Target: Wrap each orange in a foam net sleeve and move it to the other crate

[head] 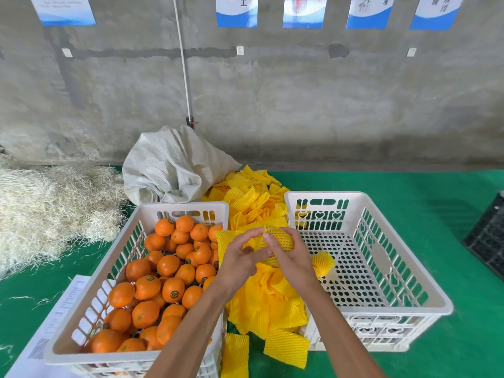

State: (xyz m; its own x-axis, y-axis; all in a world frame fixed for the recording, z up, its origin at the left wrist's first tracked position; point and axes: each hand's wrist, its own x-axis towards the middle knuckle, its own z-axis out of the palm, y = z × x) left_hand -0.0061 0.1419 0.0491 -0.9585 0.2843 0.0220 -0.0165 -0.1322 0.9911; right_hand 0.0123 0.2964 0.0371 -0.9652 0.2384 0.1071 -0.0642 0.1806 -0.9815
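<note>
Both hands grip one orange [281, 240] half inside foam net sleeve [234, 237], held between crates, above sleeve pile [268, 301]. Left hand [240, 261] pinches sleeve; right hand [290, 257] cups fruit. Sleeve soft, stretchy, light; orange firm, bruisable. Best hold: sleeve rim.

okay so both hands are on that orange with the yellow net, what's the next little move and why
Probably finish pulling the foam net sleeve over the orange, then set it in the right crate. Both the left hand and right hand grip it between the crates, and one wrapped orange already lies there.
</note>
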